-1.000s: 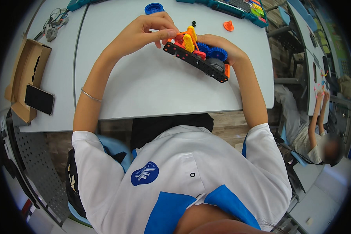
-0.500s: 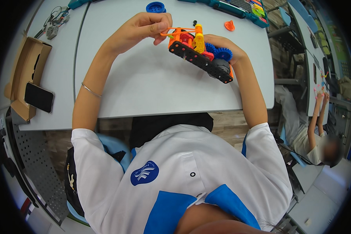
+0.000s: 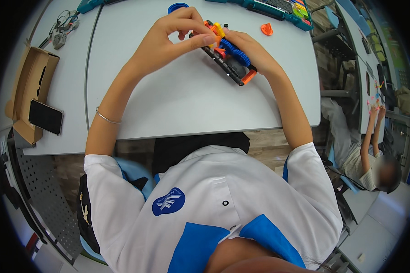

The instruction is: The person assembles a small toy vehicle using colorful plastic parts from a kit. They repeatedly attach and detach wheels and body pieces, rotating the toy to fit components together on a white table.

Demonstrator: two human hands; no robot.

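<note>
A plastic building-block model [image 3: 234, 66] is held above the white table, tilted with its lower right end toward me. It has a black perforated beam along its near side, blue gears on top, and red, orange and yellow blocks at its upper end. My right hand [image 3: 253, 52] grips it from the far right side, with most of the fingers hidden behind it. At the upper left end, my left hand [image 3: 180, 38] closes thumb and fingers on the model's small orange and yellow pieces. Just what those fingertips pinch is partly hidden.
On the white table [image 3: 177, 107] are a blue wheel rim [image 3: 177, 7], an orange cone-like piece [image 3: 266, 29] and a teal parts case [image 3: 278, 13]. An open cardboard box [image 3: 29, 86], a phone [image 3: 46, 117] and wired parts [image 3: 59, 36] lie left. Another person [image 3: 360, 159] sits far right.
The model has turned and moved up and left, showing more of its gear side. My left hand has come in over its upper end; the stretched orange piece it held is now hidden.
</note>
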